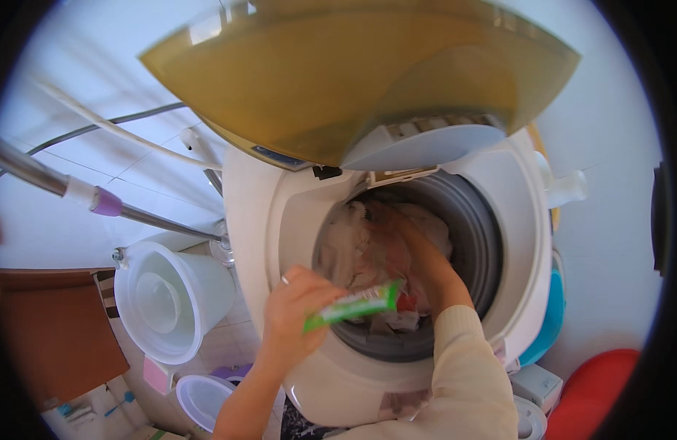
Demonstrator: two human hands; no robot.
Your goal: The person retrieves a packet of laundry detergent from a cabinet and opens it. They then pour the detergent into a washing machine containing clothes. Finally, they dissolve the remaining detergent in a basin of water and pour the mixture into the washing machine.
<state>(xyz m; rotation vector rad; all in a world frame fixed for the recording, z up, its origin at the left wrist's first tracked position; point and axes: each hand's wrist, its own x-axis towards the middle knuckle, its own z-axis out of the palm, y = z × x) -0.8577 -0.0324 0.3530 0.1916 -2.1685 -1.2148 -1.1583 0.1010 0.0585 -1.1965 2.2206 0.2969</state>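
Observation:
My left hand [298, 297], with a ring on a finger, is closed on a green and white packet [357, 306] tilted over the mouth of a top-loading washing machine [261, 220]. Inside the grey drum [479, 227] lies a heap of pale clothes [360, 253] with some pink and red among them. My right arm, in a cream sleeve, reaches down into the drum. The right hand [385, 218] is at the far part of the heap, touching the clothes; its fingers are mostly hidden there.
The machine's amber lid [338, 81] stands raised at the back. To the left are a white bucket [195, 293], a metal pole [155, 218] and a pale basin [203, 400]. A teal basin [550, 323] and a red basin [595, 392] stand at the right.

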